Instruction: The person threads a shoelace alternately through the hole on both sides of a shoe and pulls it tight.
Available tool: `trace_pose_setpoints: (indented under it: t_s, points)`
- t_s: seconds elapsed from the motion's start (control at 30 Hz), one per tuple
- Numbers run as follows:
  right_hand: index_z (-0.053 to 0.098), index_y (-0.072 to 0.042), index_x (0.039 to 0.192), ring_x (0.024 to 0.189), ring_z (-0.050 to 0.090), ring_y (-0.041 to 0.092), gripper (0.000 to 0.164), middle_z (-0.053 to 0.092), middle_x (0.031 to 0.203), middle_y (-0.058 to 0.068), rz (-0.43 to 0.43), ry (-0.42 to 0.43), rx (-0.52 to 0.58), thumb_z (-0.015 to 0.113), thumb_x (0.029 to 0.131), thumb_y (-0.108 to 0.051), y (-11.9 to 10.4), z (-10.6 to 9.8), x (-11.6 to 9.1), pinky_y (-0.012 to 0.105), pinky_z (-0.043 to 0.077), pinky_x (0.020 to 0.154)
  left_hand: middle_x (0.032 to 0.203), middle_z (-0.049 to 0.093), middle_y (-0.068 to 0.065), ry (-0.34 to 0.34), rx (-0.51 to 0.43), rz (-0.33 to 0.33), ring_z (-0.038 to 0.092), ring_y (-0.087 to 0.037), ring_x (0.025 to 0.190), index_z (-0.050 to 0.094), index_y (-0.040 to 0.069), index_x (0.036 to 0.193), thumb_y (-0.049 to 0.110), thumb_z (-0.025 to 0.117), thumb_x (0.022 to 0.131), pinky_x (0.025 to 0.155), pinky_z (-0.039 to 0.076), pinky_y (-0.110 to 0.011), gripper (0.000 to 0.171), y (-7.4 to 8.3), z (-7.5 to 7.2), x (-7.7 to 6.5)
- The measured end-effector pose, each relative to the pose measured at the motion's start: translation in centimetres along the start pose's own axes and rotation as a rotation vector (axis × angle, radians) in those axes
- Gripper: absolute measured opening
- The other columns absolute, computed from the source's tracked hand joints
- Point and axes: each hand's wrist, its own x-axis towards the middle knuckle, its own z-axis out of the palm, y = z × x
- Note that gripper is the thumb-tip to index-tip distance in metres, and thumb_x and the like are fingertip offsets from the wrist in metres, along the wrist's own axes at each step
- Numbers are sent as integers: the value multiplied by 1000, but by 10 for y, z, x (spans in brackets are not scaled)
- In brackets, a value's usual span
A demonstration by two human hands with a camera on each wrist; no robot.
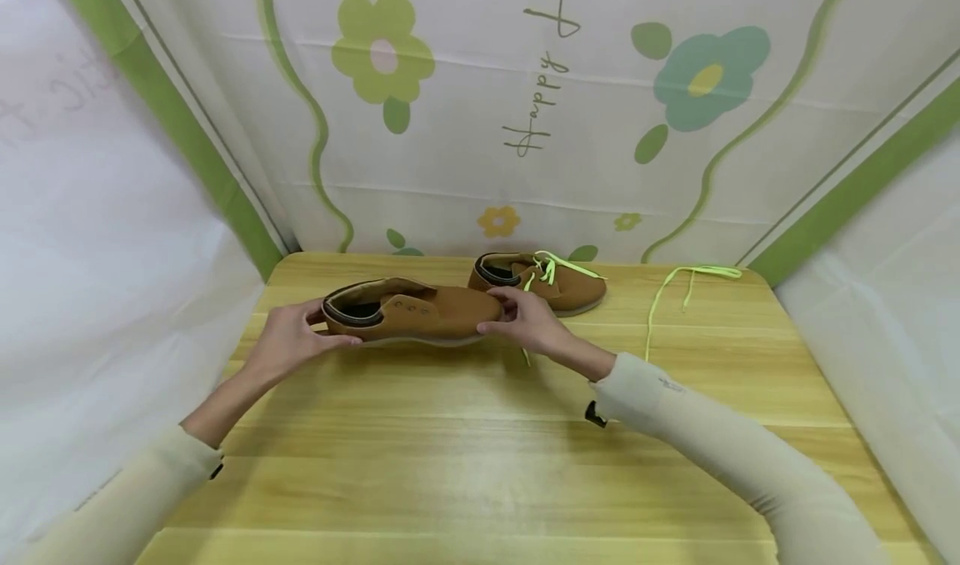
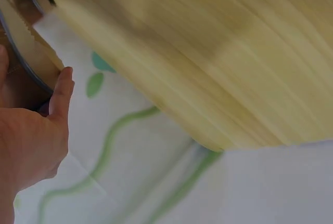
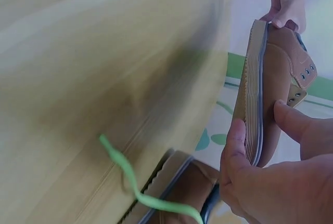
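The left hand (image 1: 287, 342) pinches the heel of a brown shoe (image 1: 442, 313) and the right hand (image 1: 531, 325) pinches its toe, thumbs and fingers only a shoe's width apart, holding it up over the back left part of the wooden table (image 1: 420, 482). The other shoe (image 1: 581, 294), just behind, has a green lace (image 1: 551, 272) in it, but the held shoe's holes (image 1: 411, 308) have none and a loose lace (image 1: 708, 270) lies at the back right, so the work may be half done. The cloth wall (image 1: 457, 165) behind is near, but the front side has lots of room.
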Motion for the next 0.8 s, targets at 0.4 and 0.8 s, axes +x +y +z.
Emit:
trace_pose_setpoints:
  t_s: [0.4,0.8]
  points:
    - [56,-2,150,98,70,24,69,72,116,15,97,24,32,86,92,-25,29,-31,-49,32,57,79,112,78,-20,-72,-40,66,34,-6,49,68,-2,137,28,95,80,56,40,-25,69,49,40,-5]
    - [54,4,149,94,72,22,70,72,110,16,132,19,47,85,92,-22,61,-47,-97,28,56,72,121,76,-20,-144,-119,203,60,-3,63,65,-4,140,19,93,82,64,51,-20,68,78,80,-13]
